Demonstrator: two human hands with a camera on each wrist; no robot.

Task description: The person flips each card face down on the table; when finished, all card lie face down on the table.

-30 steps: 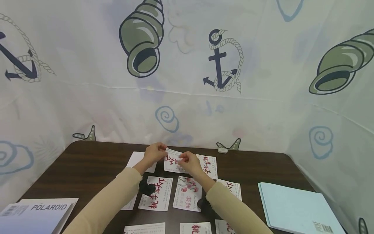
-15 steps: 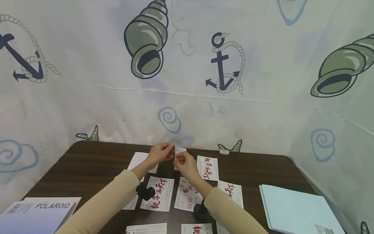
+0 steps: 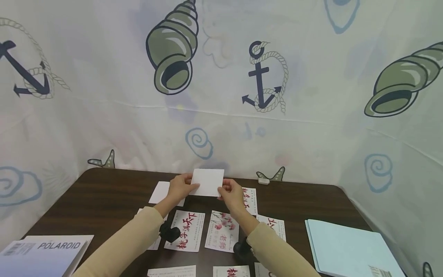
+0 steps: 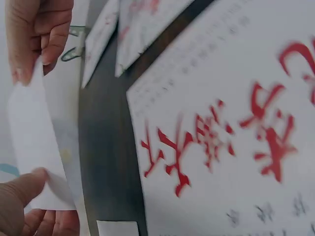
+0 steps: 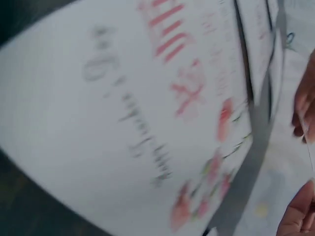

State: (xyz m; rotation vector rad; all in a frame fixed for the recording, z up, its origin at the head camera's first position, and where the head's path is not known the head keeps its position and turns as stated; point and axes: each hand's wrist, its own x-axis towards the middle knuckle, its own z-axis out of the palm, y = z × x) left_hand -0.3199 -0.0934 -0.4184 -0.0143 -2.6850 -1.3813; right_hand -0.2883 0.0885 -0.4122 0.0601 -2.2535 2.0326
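left hand (image 3: pixel 180 188) + right hand (image 3: pixel 233 195): pinching white card (image 3: pixel 207 182) by opposite edges | just below frame centre | light pressure avoids creasing

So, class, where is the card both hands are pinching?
In the head view, the card is just left of the midline, between the left hand and the right hand, its top overlapping the table's far edge.

The dark wood-grain table (image 3: pixel 117 194) bears a white card (image 3: pixel 159 191) just beside the left hand (image 3: pixel 179 187) and a POLAROID-marked item (image 3: pixel 45 254) well left of it. A blossom-printed card (image 3: pixel 222 232) lies on the near side of the right hand (image 3: pixel 232 194), a pale blue stack (image 3: pixel 351 246) well right of that hand.
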